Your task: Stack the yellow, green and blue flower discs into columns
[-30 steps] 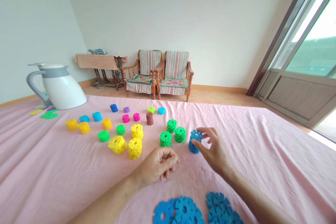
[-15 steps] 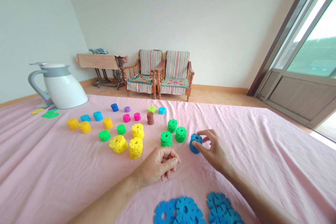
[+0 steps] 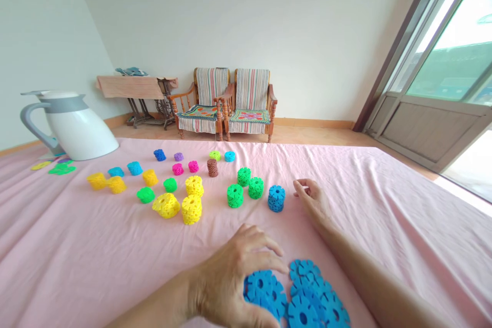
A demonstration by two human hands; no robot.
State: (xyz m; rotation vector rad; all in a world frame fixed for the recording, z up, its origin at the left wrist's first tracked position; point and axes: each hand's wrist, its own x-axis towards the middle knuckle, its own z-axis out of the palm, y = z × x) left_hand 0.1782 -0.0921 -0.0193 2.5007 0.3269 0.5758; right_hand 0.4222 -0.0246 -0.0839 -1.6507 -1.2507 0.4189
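Note:
My left hand [image 3: 240,271] is spread over the left heap of loose blue notched discs [image 3: 265,289], with thumb and fingers apart around its near edge. Beside it lies a second heap of blue discs [image 3: 317,297]. My right hand [image 3: 310,197] rests just right of an upright blue disc stack [image 3: 276,199], not touching it, fingers loosely curled with a gap to the thumb and nothing between them. Left of that stack stand three green stacks [image 3: 235,196]. Farther left are taller yellow stacks [image 3: 191,209].
Smaller stacks, among them a brown one [image 3: 212,168] and a pink one [image 3: 177,169], stand farther back on the pink cloth [image 3: 154,266]. A white jug [image 3: 82,130] is at the far left. Two wooden chairs [image 3: 249,100] stand beyond the table.
My right hand has let go of the blue stack and moved right. My left hand has moved down to the loose blue discs and its fingers have opened. The view has shifted slightly right.

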